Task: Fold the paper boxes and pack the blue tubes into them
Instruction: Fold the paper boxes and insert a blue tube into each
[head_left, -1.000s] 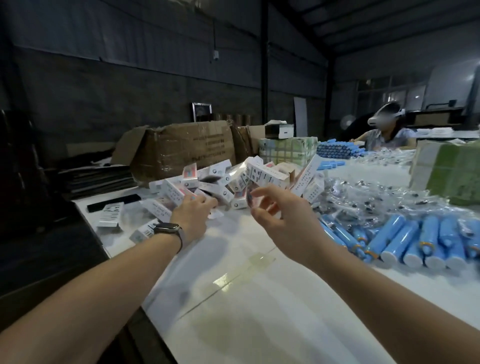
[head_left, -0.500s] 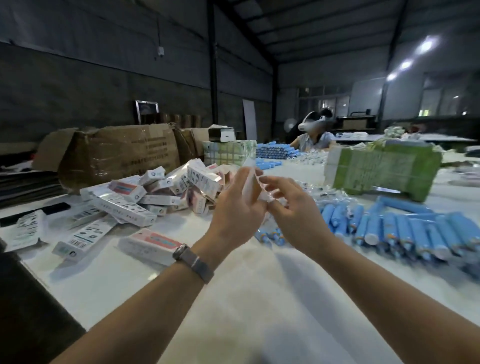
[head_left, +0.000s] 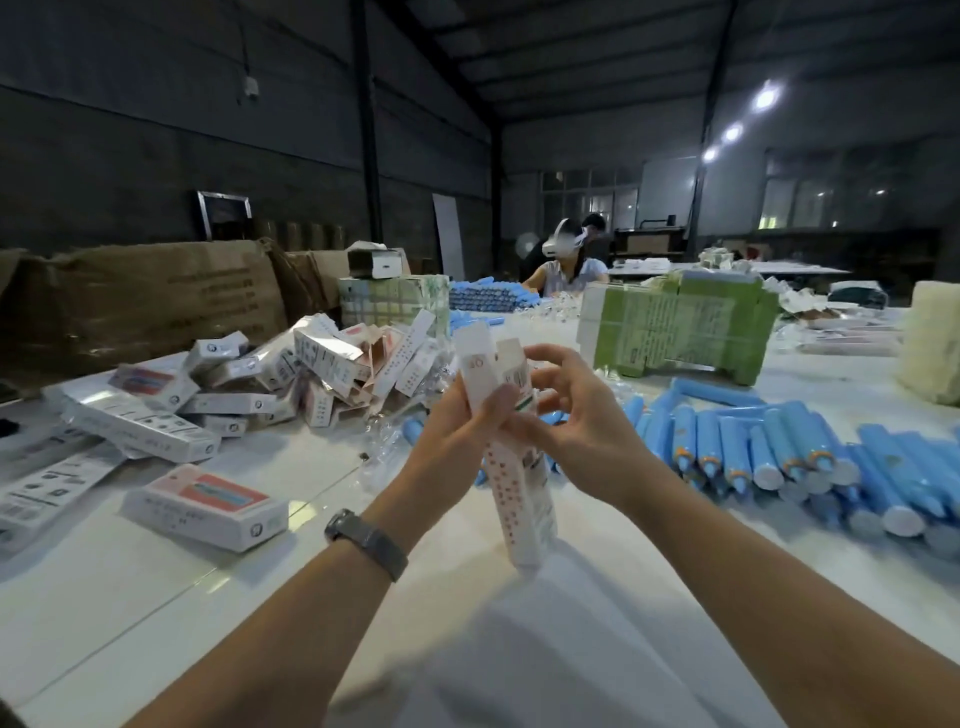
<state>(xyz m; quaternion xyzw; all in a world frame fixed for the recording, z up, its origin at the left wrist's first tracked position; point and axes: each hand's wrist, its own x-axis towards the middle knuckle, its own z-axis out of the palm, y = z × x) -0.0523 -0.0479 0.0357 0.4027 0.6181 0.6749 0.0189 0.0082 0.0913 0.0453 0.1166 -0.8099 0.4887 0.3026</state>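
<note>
A long white paper box (head_left: 519, 499) with red dots stands upright in front of me, its top flaps open. My left hand (head_left: 457, 431) grips its upper part, thumb across the front. My right hand (head_left: 576, 421) holds it from the right, fingers curled at the top flap. Many blue tubes (head_left: 779, 452) lie in a row on the white table (head_left: 156, 597) to the right. A heap of folded boxes (head_left: 322, 369) sits at the back left. One closed box (head_left: 208, 506) lies alone near my left wrist.
A large brown carton (head_left: 150, 301) stands behind the box heap. A green bundle of flat cartons (head_left: 680, 327) sits at the back right, a smaller bundle (head_left: 395, 304) at the back centre. Another person (head_left: 566, 265) sits at the far end. Flat leaflets (head_left: 47, 488) lie at the left.
My hands came together from the box heap and now hold one box upright nearer to me. The view has swung right, towards the blue tubes.
</note>
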